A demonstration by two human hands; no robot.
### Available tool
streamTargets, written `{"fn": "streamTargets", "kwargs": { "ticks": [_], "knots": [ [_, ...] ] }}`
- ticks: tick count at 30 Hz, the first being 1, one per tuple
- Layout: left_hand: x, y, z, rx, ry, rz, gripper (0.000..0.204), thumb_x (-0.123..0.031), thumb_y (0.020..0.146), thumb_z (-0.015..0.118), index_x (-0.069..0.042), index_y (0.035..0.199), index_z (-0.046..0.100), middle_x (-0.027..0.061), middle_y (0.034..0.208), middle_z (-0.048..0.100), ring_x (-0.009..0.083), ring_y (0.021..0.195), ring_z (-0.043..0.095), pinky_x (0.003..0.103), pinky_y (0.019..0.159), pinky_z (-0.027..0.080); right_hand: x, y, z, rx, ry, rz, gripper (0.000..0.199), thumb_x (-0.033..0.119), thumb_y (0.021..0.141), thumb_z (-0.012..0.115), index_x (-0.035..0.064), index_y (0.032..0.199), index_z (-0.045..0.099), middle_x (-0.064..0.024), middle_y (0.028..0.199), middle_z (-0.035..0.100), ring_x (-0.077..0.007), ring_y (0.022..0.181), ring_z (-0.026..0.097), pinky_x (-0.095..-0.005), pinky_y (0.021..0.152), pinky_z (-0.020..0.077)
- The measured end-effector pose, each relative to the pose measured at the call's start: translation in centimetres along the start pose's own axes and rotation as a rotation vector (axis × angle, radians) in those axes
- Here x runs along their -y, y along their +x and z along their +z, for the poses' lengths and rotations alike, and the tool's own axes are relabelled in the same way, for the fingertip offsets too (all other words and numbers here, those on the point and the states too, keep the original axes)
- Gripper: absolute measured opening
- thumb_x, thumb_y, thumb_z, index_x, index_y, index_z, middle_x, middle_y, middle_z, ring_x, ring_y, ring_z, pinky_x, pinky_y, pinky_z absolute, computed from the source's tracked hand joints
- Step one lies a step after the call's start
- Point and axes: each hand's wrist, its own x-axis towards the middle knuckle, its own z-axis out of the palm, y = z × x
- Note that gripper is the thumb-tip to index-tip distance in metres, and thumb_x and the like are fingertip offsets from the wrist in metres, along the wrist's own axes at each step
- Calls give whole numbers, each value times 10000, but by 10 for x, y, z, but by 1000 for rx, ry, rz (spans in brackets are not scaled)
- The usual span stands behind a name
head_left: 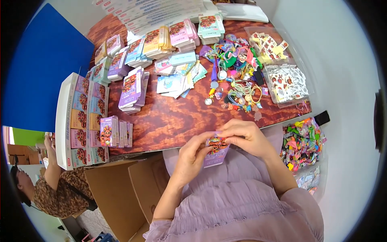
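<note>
Between my hands is a small purple printed carton (217, 158), held upright over my lap at the table's near edge. My left hand (191, 156) grips its left side, thumb across the front. The fingers of my right hand (245, 136) are pinched together at the carton's top edge. Whether the top flap is open cannot be made out, as fingers cover it. Just beyond, on the wood-grain table (169, 123), lies a heap of colourful hair ties and trinkets (238, 86). A short row of purple cartons (117, 132) stands to the left.
Stacks of flat cartons (156, 42) and loose cards (177, 80) occupy the table's far side. A display box (64, 121) stands at left. Clear trays hold stickers (287, 82); a bin of small trinkets (304, 143) sits right. Below are an open cardboard box (111, 197) and another person (60, 193).
</note>
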Motion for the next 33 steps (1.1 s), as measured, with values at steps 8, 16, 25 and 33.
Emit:
{"fn": "streamTargets", "kwargs": {
  "ticks": [8, 16, 25, 33],
  "knots": [
    [-30, 18, -42, -35, -338, -109, 744, 46, 921, 566, -68, 1569, 220, 136, 1357, 548, 190, 1179, 572, 317, 994, 463, 3, 45, 12, -280, 718, 288, 321, 137, 942, 652, 12, 1227, 573, -85, 1093, 660, -143, 899, 665, -281, 707, 574],
    [11, 0, -62, -449, -451, -64, 776, 21, 741, 761, -33, 1421, 391, 132, 1321, 502, 221, 1213, 522, 370, 1030, 449, -7, 152, 34, 227, -4, 130, 218, 165, 944, 643, -12, 1070, 633, -79, 1051, 678, -223, 852, 675, -358, 768, 545],
    [-6, -7, -84, -451, -150, -93, 704, -31, 736, 809, -12, 1326, 426, 83, 1105, 557, 191, 1032, 597, 318, 805, 553, -65, 262, 2, -213, -1075, -112, 195, 53, 780, 654, -7, 965, 659, -143, 1046, 639, -329, 1037, 572, -432, 881, 506],
    [-8, -4, -92, -428, 43, -148, 700, -106, 718, 834, 13, 1309, 477, 143, 1212, 568, 220, 1062, 613, 351, 872, 521, -41, 246, -6, -356, -1229, -665, 85, 69, 753, 568, 53, 837, 568, -96, 836, 549, -279, 816, 557, -387, 676, 462]
  ]
}}
